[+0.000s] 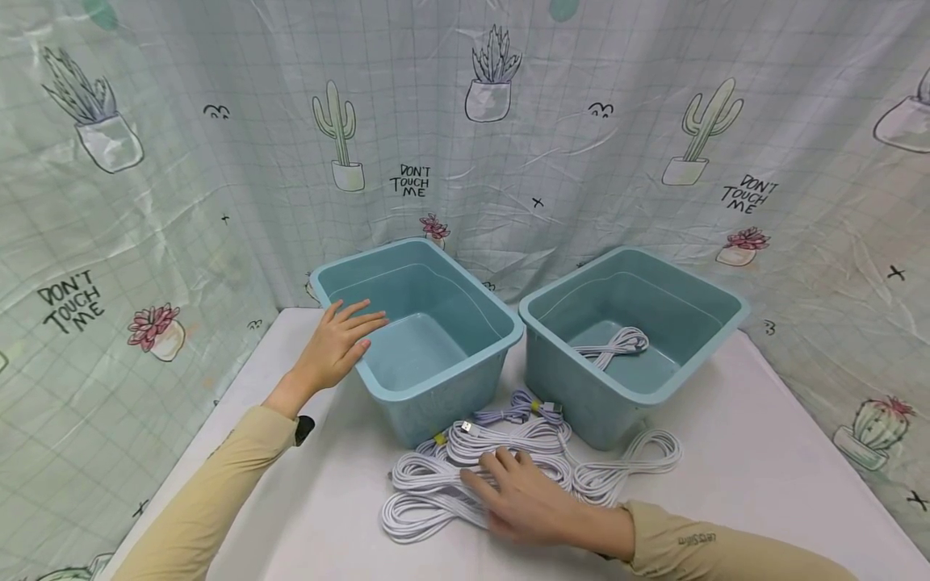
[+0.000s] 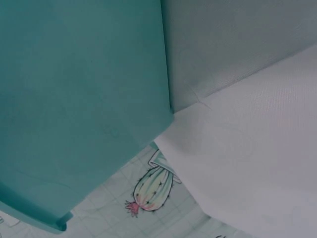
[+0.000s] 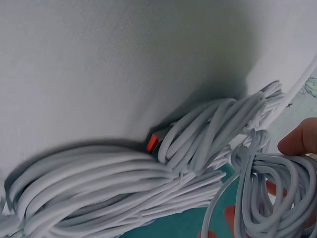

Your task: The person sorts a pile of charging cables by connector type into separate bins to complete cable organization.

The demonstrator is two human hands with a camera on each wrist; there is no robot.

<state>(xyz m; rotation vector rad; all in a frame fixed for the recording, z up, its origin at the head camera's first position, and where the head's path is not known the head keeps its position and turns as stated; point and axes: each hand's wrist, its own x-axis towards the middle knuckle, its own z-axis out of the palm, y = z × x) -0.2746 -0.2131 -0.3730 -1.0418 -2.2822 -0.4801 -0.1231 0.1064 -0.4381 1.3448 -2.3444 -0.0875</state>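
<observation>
My left hand (image 1: 337,343) rests over the near-left rim of the left blue-green bin (image 1: 443,403), fingers straight and spread; in the left wrist view only the bin's outer wall (image 2: 84,89) shows, not the hand. Low over the pile of coiled white cables (image 1: 421,516), my right hand (image 1: 526,500) is bent down. Seen from the right wrist, its thumb (image 3: 299,140) and fingers are round a white cable bundle (image 3: 277,193). Beside that bundle lie other coiled white cables (image 3: 89,183), one with an orange-tipped connector (image 3: 152,143).
The right bin (image 1: 574,387) stands close beside the left one, with a white cable bundle (image 1: 625,341) inside. Purplish cables (image 1: 501,415) lie against the bins' fronts. Another white coil (image 1: 659,450) is right of the pile. A printed curtain (image 1: 450,81) hangs behind the white table (image 1: 734,484).
</observation>
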